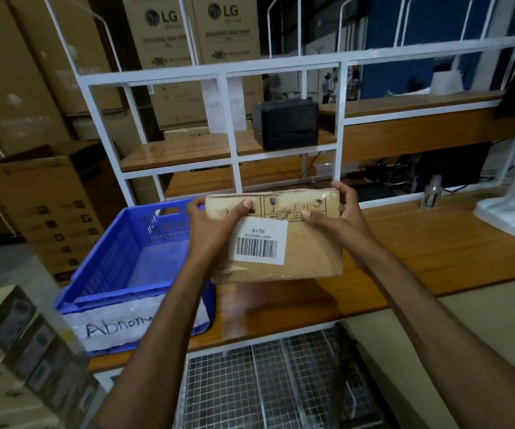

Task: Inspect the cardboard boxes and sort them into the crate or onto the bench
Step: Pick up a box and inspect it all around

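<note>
Bench: a long brown wooden bench (420, 252) is spread below a white metal rack (228, 78), with large printed cartons stacked far behind.
Crate: a blue perforated plastic crate (120, 264) is set on the left of the bench, its near wall taped with a handwritten white label (117, 328).
Box: a flat brown cardboard box (305, 252) bearing a white barcode sticker (259, 241) is held above the bench, just right of the crate.
Left hand (212, 230): fingers are clamped on the box's left edge.
Right hand (339, 224): fingers are wrapped around its far right corner.
</note>
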A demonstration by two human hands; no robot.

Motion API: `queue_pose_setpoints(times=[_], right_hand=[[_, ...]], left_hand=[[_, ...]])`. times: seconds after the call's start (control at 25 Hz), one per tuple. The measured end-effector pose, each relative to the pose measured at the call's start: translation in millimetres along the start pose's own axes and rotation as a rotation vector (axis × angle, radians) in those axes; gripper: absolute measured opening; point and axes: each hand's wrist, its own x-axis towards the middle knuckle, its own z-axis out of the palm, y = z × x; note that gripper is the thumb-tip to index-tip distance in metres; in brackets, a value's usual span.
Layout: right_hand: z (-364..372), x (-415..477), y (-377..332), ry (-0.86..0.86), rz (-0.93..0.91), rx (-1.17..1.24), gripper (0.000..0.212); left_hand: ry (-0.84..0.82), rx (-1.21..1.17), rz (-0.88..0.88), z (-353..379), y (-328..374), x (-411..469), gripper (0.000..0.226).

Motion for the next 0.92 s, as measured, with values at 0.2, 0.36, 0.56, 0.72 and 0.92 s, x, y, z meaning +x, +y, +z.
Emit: queue_pose_setpoints(times=[0.2,0.36,0.56,0.72,0.92], right_hand=[[0,-6,0,0.015,-0.028,-0.022,0.087],[-1,-2,-12,-0.064,0.004,-0.083,0.076],[-6,1,-12,-0.143,0.015,-0.142,0.100],[7,-2,-1,0.038,0.043,-0.137,0.098],[3,1,-18,-0.024,-0.003,-0.157,0.100]], left_hand=[[-0.340,0.029,0.002,-28,-14,3,0.103],[-0.195,0.033,0.089,-15,-26,-5,0.092],[-0.104,-0.010,0.161,-13,-19,-6,0.103],[-0.064,0.053,0.267,-6,-14,-2,0.099],[-0.137,0.007,0.223,-15,-4,5,0.116]])
